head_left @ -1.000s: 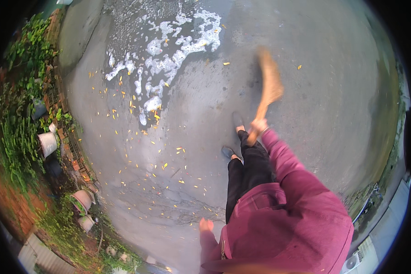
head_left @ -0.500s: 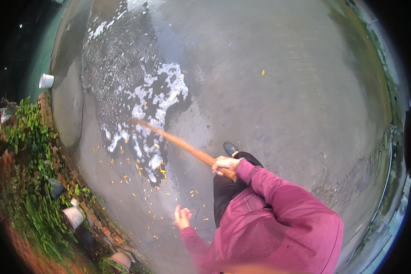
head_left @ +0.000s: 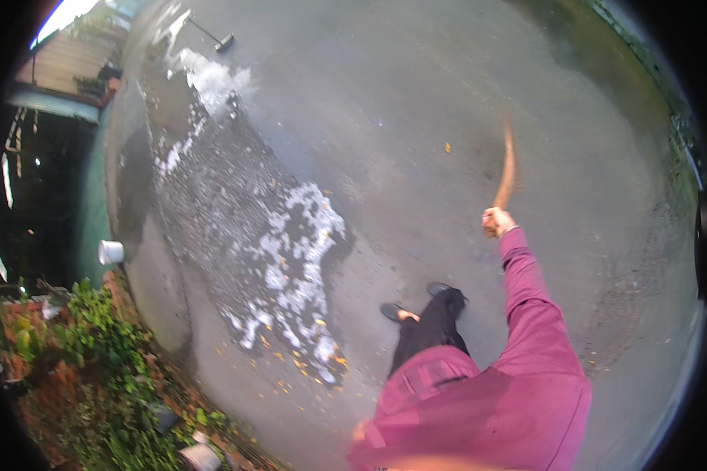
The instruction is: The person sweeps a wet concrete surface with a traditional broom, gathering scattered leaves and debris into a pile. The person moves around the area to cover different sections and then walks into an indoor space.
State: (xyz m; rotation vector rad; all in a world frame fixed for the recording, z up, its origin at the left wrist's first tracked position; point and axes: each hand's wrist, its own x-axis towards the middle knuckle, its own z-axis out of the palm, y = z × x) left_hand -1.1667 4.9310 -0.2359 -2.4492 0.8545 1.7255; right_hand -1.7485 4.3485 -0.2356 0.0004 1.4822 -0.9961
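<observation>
My right hand point(head_left: 496, 222) is closed round the thick end of an orange-brown stick broom point(head_left: 508, 169). The broom reaches away over the wet floor, narrowing and curving, and its far end is smeared by motion. Low beside my body, only a blurred bit of my left hand point(head_left: 360, 431) shows; its fingers are hidden. White suds point(head_left: 316, 228) lie in patches over a dark wet area of the grey floor, left of my feet. Small yellow leaves point(head_left: 297, 363) are scattered at the near end of the suds.
A long-handled floor brush point(head_left: 225, 42) lies by the far suds. At the left, a white bucket point(head_left: 111, 252) stands near a brick-edged bed of green plants point(head_left: 106, 330). A pale pot point(head_left: 201, 457) lies at the bed's near edge. My shoes point(head_left: 390, 312) are on the floor ahead.
My right hand has swung the broom from over the suds out to the right, its arm now stretched forward. My left hand has drawn back against my body. Both shoes now show.
</observation>
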